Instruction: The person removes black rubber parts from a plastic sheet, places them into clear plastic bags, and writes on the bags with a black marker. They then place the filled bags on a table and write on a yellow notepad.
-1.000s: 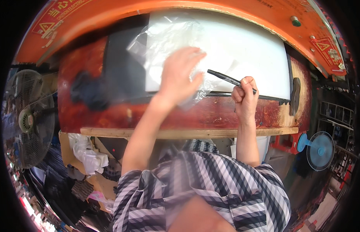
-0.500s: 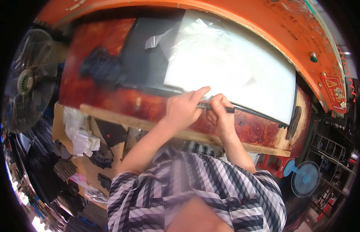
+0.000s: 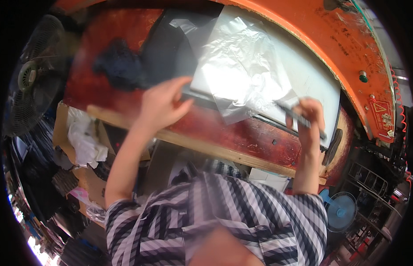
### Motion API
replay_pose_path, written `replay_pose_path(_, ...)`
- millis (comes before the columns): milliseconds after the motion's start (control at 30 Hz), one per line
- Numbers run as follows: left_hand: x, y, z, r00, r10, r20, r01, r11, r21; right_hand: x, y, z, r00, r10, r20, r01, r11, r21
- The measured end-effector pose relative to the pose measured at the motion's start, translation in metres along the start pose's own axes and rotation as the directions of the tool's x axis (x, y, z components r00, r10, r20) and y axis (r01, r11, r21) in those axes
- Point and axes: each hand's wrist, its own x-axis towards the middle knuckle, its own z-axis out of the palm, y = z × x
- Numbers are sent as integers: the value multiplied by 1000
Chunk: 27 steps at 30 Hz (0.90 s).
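My right hand [image 3: 309,115] is closed around a slim dark pen-like tool [image 3: 299,119], whose far end reaches over the edge of a crumpled clear plastic sheet [image 3: 248,66]. The tool's exact kind is too blurred to tell. That sheet lies on a white panel [image 3: 319,73] and hangs a little over its near edge. To the left, my left hand [image 3: 164,104] hovers over the near edge of a black sheet [image 3: 169,53], thumb and fingers apart with nothing seen between them. A dark bundled thing [image 3: 118,64] lies left of the black sheet.
An orange machine frame [image 3: 304,33] arches over the far side of the red table [image 3: 206,124]. A wooden strip [image 3: 193,144] runs along the near edge. A dark handle-like piece [image 3: 334,144] rests at the right end. Fans [image 3: 342,212] stand on either side, and a cardboard box [image 3: 66,128] sits below left.
My hands have parted from around the tool. The left has moved left, the right has gone right with the tool. The clear sheet's near corner now hangs over the panel's edge.
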Motion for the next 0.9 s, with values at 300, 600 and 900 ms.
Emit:
replay_pose_path(300, 58, -12, 88, 990, 137, -17, -130, 969, 211, 65, 101, -14, 969, 248, -8, -234, 901, -365)
replay_pose_path(600, 53, -13, 78, 998, 55, 18, -58, 977, 205, 66, 118, -9, 984, 103, 148, 19, 758, -652)
replay_pose_path(900, 50, -14, 77, 998, 59, 2, -58, 976, 210, 66, 120, -12, 992, 114, 57, -61, 818, -572)
